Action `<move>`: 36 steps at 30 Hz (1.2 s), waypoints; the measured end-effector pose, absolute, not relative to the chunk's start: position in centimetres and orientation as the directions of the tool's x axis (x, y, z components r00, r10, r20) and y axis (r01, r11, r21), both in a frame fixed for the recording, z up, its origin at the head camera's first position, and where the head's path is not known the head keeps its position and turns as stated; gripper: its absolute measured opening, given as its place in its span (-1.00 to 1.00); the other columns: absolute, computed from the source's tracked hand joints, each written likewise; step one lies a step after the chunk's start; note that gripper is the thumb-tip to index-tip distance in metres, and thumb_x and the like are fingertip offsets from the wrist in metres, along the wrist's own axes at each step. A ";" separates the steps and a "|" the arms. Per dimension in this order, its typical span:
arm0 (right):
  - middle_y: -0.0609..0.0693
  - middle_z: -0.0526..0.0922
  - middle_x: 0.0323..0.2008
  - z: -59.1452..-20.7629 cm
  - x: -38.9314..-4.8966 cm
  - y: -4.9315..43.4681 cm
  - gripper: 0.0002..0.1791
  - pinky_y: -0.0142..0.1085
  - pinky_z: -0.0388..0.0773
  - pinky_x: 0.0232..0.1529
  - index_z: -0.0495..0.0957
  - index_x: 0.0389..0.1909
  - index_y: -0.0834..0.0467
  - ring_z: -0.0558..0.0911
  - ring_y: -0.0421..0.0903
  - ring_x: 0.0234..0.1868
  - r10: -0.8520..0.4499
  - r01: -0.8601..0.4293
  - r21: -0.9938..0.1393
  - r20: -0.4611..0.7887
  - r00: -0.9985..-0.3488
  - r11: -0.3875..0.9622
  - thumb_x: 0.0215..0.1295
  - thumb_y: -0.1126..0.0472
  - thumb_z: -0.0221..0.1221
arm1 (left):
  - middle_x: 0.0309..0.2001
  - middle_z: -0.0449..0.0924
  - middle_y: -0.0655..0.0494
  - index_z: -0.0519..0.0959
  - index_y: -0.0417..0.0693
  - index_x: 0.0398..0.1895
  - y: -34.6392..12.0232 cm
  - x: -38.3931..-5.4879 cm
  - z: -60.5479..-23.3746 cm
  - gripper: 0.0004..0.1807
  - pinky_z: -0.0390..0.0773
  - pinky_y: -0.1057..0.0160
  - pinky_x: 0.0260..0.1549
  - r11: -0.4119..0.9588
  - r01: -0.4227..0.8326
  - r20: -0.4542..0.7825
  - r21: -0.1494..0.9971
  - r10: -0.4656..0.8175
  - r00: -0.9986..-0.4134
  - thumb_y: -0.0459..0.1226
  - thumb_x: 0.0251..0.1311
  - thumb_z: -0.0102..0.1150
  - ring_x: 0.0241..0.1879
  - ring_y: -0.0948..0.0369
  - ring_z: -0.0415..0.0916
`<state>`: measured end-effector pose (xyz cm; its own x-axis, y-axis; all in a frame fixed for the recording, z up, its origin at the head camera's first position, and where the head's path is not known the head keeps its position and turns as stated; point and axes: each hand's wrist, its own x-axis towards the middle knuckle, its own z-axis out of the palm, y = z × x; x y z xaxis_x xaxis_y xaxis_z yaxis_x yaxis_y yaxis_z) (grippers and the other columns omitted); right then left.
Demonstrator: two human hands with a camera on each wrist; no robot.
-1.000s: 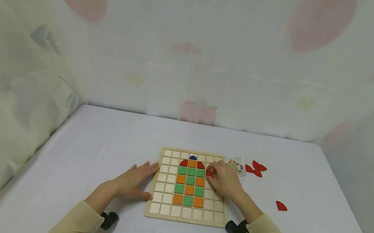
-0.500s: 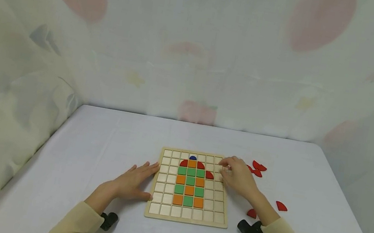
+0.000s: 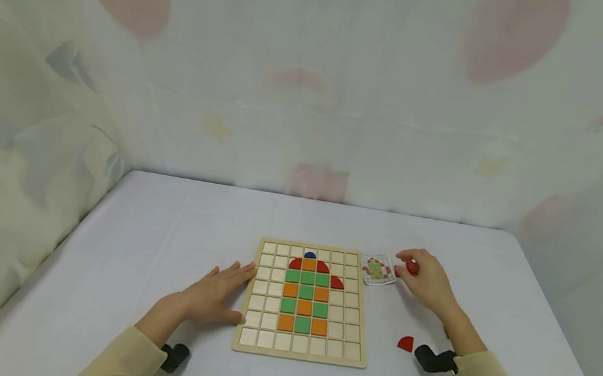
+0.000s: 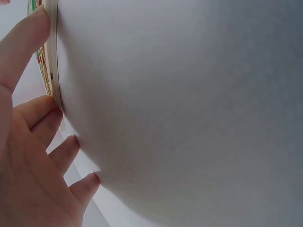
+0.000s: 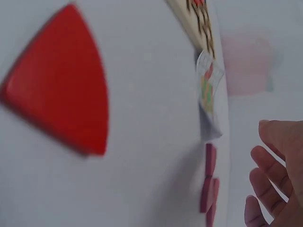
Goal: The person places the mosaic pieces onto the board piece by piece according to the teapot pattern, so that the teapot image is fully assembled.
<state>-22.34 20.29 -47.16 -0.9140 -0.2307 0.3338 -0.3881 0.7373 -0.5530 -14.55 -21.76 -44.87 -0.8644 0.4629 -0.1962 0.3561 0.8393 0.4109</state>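
Observation:
My left hand rests at the left edge of a wooden grid board, fingers straight, thumb and fingertips touching the frame. Green and orange square tiles fill part of the grid. Red quarter-round tiles and a small blue half-round tile sit near its top. One red tile lies in a cell right of the green row. Over to the right, my right hand hovers with relaxed fingers above loose red tiles; it partly hides them in the head view.
A pattern card with a slightly curled edge lies beside the board's upper right corner. Nearer me, a loose red quarter-round tile lies on the white table. Another is mostly hidden under my right forearm. Patterned cloth surrounds the table.
My right hand has let go of a red tile on the board and moved right, past the card, to the loose red tiles. My left hand has stayed in place.

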 end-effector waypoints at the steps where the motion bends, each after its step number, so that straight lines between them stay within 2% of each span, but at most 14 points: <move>1: 0.20 0.59 -0.22 -47.3 -22.4 20.5 -0.73 -0.04 0.45 -0.19 0.57 -0.15 0.29 0.51 0.08 -0.23 -0.228 -0.379 -0.557 0.323 -0.919 0.739 0.09 0.33 0.24 | 0.44 -0.01 0.04 0.07 -0.07 0.41 -21.8 -14.5 -44.9 -0.04 -0.10 -0.24 0.28 0.838 0.358 -0.194 0.412 0.465 -0.864 -0.06 -0.04 0.35 0.41 -0.07 -0.11; 3: 0.22 0.59 -0.21 -47.7 -22.5 20.8 -0.74 -0.03 0.46 -0.17 0.57 -0.15 0.30 0.52 0.09 -0.21 -0.228 -0.366 -0.558 0.302 -0.926 0.745 0.11 0.33 0.23 | 0.44 -0.01 0.04 0.07 -0.08 0.41 -21.8 -14.5 -44.9 -0.04 -0.10 -0.24 0.28 0.835 0.361 -0.192 0.415 0.468 -0.863 -0.07 -0.04 0.34 0.41 -0.07 -0.11; 10: 0.18 0.58 -0.27 -48.8 -22.7 21.4 -0.73 -0.15 0.43 -0.28 0.57 -0.13 0.30 0.47 0.00 -0.32 -0.231 -0.336 -0.548 0.252 -0.940 0.766 0.12 0.32 0.22 | 0.44 -0.02 0.04 0.07 -0.08 0.41 -21.8 -14.4 -44.8 -0.05 -0.12 -0.24 0.28 0.831 0.358 -0.192 0.425 0.469 -0.862 -0.07 -0.04 0.34 0.41 -0.07 -0.12; 16: 0.18 0.58 -0.26 -49.5 -23.1 21.6 -0.70 -0.08 0.45 -0.21 0.57 -0.13 0.29 0.51 0.05 -0.25 -0.238 -0.334 -0.527 0.243 -0.940 0.782 0.08 0.30 0.25 | 0.44 -0.02 0.02 0.07 -0.10 0.41 -21.9 -14.5 -44.9 -0.05 -0.12 -0.26 0.27 0.826 0.369 -0.189 0.426 0.480 -0.857 -0.07 -0.03 0.34 0.41 -0.09 -0.11; 28: 0.12 0.56 -0.33 -50.0 -23.7 21.4 -0.75 -0.10 0.45 -0.32 0.60 -0.21 0.23 0.51 0.01 -0.32 -0.261 -0.349 -0.464 0.244 -0.934 0.814 0.04 0.27 0.27 | 0.43 -0.01 0.02 0.07 -0.10 0.41 -21.8 -14.4 -44.7 -0.04 -0.13 -0.24 0.28 0.831 0.356 -0.197 0.426 0.470 -0.860 -0.08 -0.04 0.34 0.41 -0.07 -0.12; 36: 0.12 0.57 -0.34 -49.9 -23.8 21.5 -0.75 -0.09 0.46 -0.32 0.59 -0.22 0.24 0.52 0.02 -0.32 -0.255 -0.337 -0.448 0.235 -0.938 0.828 0.06 0.25 0.26 | 0.44 -0.02 0.02 0.06 -0.10 0.41 -21.8 -14.4 -44.8 -0.04 -0.13 -0.25 0.28 0.831 0.364 -0.199 0.422 0.476 -0.857 -0.07 -0.03 0.34 0.41 -0.07 -0.12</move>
